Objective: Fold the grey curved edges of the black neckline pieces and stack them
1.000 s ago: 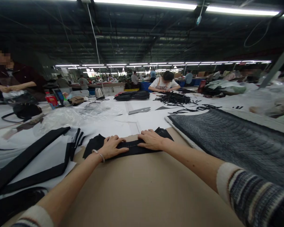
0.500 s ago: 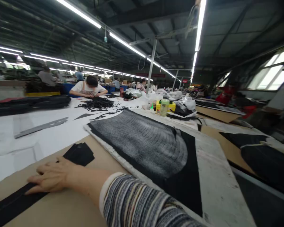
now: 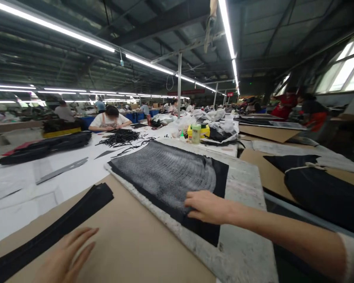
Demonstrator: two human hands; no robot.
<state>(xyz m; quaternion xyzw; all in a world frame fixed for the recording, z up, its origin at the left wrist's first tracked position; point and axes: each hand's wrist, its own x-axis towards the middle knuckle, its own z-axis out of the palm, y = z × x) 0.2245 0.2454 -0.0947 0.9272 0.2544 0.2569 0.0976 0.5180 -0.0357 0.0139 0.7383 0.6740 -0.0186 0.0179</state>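
Note:
My left hand (image 3: 69,253) hovers low at the front left over the brown board, somewhat blurred. Its fingers are apart and nothing shows in them. Just beyond it lies a long black strip (image 3: 57,222) of layered material, running diagonally along the board. My right hand (image 3: 205,206) is at the near part of a black sheet (image 3: 165,173), whose surface is largely greyed with a whitish, lined texture. The fingers are loosely bent and the thumb is a little apart; whether they press on the sheet is hard to tell.
The sheet rests on a pale, stained slab (image 3: 244,188) beside the brown board (image 3: 129,236). Across the white table are a grey flat template (image 3: 61,169), a heap of thin black strips (image 3: 119,137), a lidded jar (image 3: 196,134) and a seated co-worker (image 3: 109,120).
My right hand has left the black strip and moved right to the grey-black sheet. My left hand has come into view at the lower left. The view has shifted a little.

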